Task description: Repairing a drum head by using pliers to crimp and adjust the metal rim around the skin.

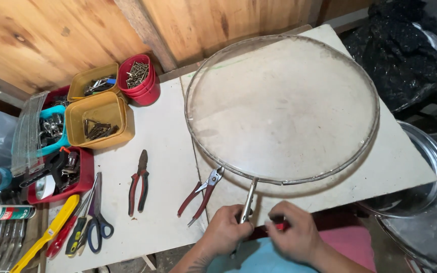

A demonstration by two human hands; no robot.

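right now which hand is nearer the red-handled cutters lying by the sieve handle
Left. The left hand grips the sieve handle just right of the red-handled cutters; the right hand sits farther right, beyond the handle.

Sieve [281, 108]: I see a big round wire ring with fine pale mesh, lying flat on the white board.
Handle [248, 202]: a thin metal stem, pointing toward me off the ring's near edge.
Red tool [278, 226]: only a red sliver shows; kind unclear.
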